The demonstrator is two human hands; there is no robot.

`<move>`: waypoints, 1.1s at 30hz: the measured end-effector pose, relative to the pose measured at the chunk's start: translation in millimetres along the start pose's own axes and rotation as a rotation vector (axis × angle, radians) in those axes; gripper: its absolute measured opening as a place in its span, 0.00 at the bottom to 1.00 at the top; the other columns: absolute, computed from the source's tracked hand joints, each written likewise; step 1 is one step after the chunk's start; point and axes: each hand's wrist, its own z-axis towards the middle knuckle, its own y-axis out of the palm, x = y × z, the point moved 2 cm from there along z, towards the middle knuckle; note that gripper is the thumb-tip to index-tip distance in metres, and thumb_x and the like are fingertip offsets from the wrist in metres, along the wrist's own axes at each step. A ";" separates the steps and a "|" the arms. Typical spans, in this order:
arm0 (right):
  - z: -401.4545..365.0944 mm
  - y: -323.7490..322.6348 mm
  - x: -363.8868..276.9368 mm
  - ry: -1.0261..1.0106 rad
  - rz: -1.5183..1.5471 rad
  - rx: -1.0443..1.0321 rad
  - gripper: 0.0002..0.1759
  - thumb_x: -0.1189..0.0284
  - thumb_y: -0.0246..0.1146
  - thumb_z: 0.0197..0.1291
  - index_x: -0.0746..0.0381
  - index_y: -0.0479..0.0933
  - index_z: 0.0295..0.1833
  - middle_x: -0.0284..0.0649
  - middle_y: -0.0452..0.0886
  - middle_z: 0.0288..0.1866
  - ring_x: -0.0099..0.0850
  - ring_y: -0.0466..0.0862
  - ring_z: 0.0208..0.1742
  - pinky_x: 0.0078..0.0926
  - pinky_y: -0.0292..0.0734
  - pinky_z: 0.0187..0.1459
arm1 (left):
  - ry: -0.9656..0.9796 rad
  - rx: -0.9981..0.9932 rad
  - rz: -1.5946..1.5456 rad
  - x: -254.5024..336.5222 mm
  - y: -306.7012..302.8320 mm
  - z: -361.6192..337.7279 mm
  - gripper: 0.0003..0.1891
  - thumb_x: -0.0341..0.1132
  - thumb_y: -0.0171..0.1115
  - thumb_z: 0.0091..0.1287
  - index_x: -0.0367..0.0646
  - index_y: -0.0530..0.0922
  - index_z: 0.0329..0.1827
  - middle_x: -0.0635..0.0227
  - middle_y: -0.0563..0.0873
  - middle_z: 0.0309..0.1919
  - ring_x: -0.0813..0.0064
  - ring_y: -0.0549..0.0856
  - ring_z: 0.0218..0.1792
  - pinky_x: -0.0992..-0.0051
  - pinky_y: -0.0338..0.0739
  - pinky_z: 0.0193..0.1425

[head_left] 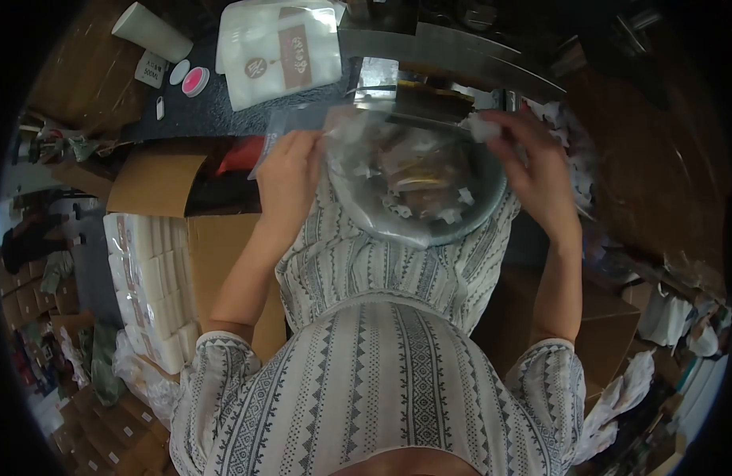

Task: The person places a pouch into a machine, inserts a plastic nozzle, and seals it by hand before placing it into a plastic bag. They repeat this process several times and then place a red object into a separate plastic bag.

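I hold a clear plastic bag (417,178) in front of my chest, filled with small white pieces and brownish items. My left hand (288,176) grips its left upper edge. My right hand (532,170) pinches the bag's top right corner, where a small white piece shows between the fingers. The bag hangs over the front of my patterned white dress. Its mouth faces the dark counter (199,115).
On the counter lie a stack of white pouches with brown labels (280,51), a pink-lidded jar (195,81), a white lid (179,72) and a white cup (150,30). Cardboard boxes (155,182) and wrapped white packs (147,293) stand at the left; more boxes at the right.
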 end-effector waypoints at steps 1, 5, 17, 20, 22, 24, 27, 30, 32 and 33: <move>2.0 12.4 -15.3 -0.118 -0.047 -0.033 0.16 0.80 0.59 0.58 0.62 0.77 0.53 0.44 0.79 0.39 0.40 0.81 0.35 0.30 0.76 0.39 | 0.012 -0.002 -0.059 11.9 -1.3 -0.1 0.05 0.26 0.62 0.58 0.41 0.79 0.37 0.61 0.81 0.31 0.56 0.81 0.33 0.65 0.75 0.34; 4.1 32.5 -34.3 -0.357 -0.284 -0.137 0.16 0.79 0.60 0.58 0.61 0.76 0.53 0.41 0.77 0.40 0.40 0.80 0.38 0.32 0.76 0.38 | 0.119 -0.011 -0.187 29.5 -5.5 0.5 0.04 0.26 0.63 0.57 0.41 0.79 0.35 0.61 0.81 0.29 0.57 0.82 0.31 0.65 0.75 0.33; -4.5 2.0 7.3 0.037 -0.037 -0.023 0.18 0.77 0.64 0.57 0.64 0.75 0.55 0.39 0.80 0.44 0.28 0.81 0.42 0.25 0.75 0.45 | -0.596 -0.721 -0.996 36.0 71.7 28.8 0.14 0.39 0.61 0.67 0.33 0.80 0.42 0.64 0.85 0.31 0.83 0.80 0.24 0.79 0.73 0.26; -23.1 -11.0 6.5 0.037 -0.051 -0.024 0.17 0.77 0.63 0.58 0.64 0.76 0.54 0.39 0.80 0.42 0.27 0.81 0.42 0.24 0.75 0.45 | -0.831 -0.628 -1.268 42.8 82.4 37.9 0.16 0.41 0.60 0.67 0.32 0.79 0.43 0.67 0.84 0.31 0.84 0.81 0.25 0.84 0.73 0.26; -33.6 -25.3 13.0 0.104 -0.095 0.042 0.17 0.75 0.62 0.59 0.64 0.76 0.54 0.41 0.81 0.42 0.29 0.82 0.42 0.26 0.75 0.44 | -0.792 -0.619 -1.271 43.0 80.9 34.8 0.16 0.40 0.60 0.67 0.32 0.79 0.43 0.66 0.84 0.31 0.83 0.81 0.25 0.83 0.74 0.27; -46.8 -43.7 24.7 0.173 -0.138 0.114 0.16 0.74 0.62 0.59 0.63 0.76 0.54 0.43 0.81 0.41 0.31 0.82 0.42 0.27 0.75 0.44 | -0.747 -0.613 -1.272 38.0 75.1 36.8 0.17 0.40 0.60 0.67 0.31 0.79 0.44 0.66 0.84 0.31 0.82 0.81 0.25 0.83 0.75 0.27; -60.1 -72.7 52.6 0.297 -0.614 0.253 0.15 0.69 0.62 0.59 0.63 0.76 0.50 0.49 0.81 0.40 0.47 0.82 0.40 0.39 0.76 0.40 | -0.494 -0.387 -0.830 -4.6 51.2 60.2 0.16 0.41 0.58 0.68 0.35 0.79 0.47 0.65 0.85 0.32 0.77 0.83 0.26 0.77 0.77 0.28; -60.4 -69.4 73.5 0.479 -0.855 0.055 0.15 0.68 0.60 0.60 0.63 0.75 0.51 0.54 0.80 0.40 0.53 0.80 0.42 0.47 0.75 0.41 | -0.134 0.135 -0.078 -76.6 53.4 111.0 0.20 0.45 0.55 0.68 0.41 0.77 0.56 0.57 0.84 0.46 0.61 0.84 0.43 0.60 0.77 0.49; -43.9 -51.1 66.2 0.430 -0.708 0.053 0.16 0.70 0.60 0.59 0.63 0.74 0.52 0.55 0.80 0.40 0.54 0.80 0.43 0.48 0.75 0.43 | 0.002 0.202 0.158 -99.7 91.1 112.0 0.21 0.45 0.54 0.69 0.42 0.75 0.58 0.54 0.79 0.53 0.55 0.77 0.53 0.54 0.67 0.57; -37.0 -45.1 63.8 0.429 -0.705 0.055 0.16 0.70 0.60 0.59 0.63 0.74 0.52 0.55 0.80 0.40 0.54 0.80 0.43 0.48 0.75 0.43 | 0.140 0.267 0.395 -98.0 95.6 110.1 0.22 0.46 0.52 0.69 0.43 0.73 0.61 0.51 0.74 0.60 0.50 0.71 0.63 0.47 0.58 0.66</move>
